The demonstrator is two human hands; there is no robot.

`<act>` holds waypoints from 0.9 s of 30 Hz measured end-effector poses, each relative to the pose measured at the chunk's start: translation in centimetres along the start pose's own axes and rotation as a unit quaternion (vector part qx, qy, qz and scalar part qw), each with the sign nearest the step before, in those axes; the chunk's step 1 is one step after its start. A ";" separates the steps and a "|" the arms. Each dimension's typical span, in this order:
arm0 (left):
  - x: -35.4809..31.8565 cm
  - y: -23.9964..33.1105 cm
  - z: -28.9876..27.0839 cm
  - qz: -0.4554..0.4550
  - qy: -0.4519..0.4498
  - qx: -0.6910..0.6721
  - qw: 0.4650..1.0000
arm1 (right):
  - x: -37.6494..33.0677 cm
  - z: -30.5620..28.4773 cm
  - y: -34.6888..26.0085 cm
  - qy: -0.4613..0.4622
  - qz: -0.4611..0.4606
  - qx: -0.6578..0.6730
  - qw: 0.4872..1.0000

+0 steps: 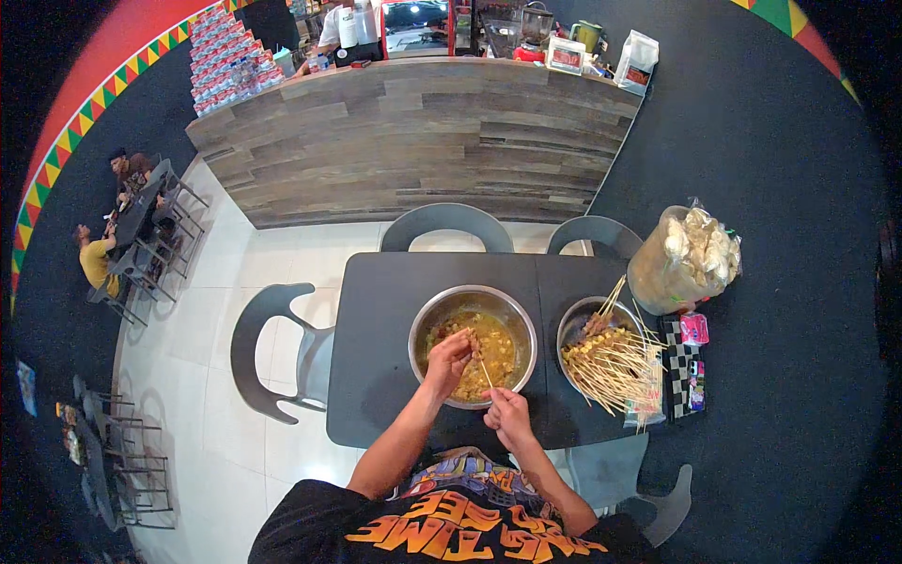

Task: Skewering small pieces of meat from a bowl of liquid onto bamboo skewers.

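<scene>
A wide metal bowl (420, 320) stands in front of me on the dark table, with chunks of meat in yellow marinade (496, 344) inside. Over the bowl, my left hand (449, 363) is closed, its fingertips pinching a small brownish piece of meat at the upper end of a thin wooden skewer (486, 370). My right hand (510, 418) grips the skewer's lower end by the bowl's near rim. To the right, a second metal bowl (567, 324) holds many skewers threaded with meat (596, 350), their bare sticks (615, 381) fanning out over the near right rim.
Right of the bowls stand a large clear bag-lined container (658, 268) with pale contents, a checkered tray (673, 338) and a pink packet (694, 329). Grey chairs (446, 226) surround the table (376, 348). Beyond is a wood-faced counter (413, 146); people sit at the far left.
</scene>
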State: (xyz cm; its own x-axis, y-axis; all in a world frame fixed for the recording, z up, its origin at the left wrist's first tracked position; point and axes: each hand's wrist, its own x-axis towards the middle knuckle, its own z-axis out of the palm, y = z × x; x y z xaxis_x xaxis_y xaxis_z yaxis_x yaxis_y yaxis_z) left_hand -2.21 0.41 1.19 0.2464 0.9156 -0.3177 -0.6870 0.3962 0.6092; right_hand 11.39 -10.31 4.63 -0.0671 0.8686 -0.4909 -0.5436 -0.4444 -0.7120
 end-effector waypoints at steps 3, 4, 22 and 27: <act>0.0 -0.2 -0.4 -0.001 -0.027 -0.011 1.000 | -0.1 0.6 0.0 -0.028 0.010 0.036 0.999; 0.0 -0.2 -0.3 0.004 -0.015 -0.022 1.000 | 0.0 0.7 0.1 -0.031 0.009 0.044 0.998; -0.3 0.9 1.1 0.040 -0.029 0.015 0.999 | -0.5 1.6 0.1 -0.025 0.003 0.016 1.000; -0.2 0.2 1.6 0.066 -0.027 0.021 0.997 | -0.5 1.2 0.0 -0.018 0.007 0.026 0.999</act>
State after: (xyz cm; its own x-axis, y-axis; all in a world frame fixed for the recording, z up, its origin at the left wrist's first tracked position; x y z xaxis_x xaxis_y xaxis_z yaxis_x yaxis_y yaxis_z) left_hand -1.34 0.46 2.52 0.1918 0.9620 -0.1942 -0.6876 0.2730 0.6728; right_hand 10.45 -10.51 5.50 -0.1043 0.8706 -0.4809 -0.5844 -0.4449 -0.6786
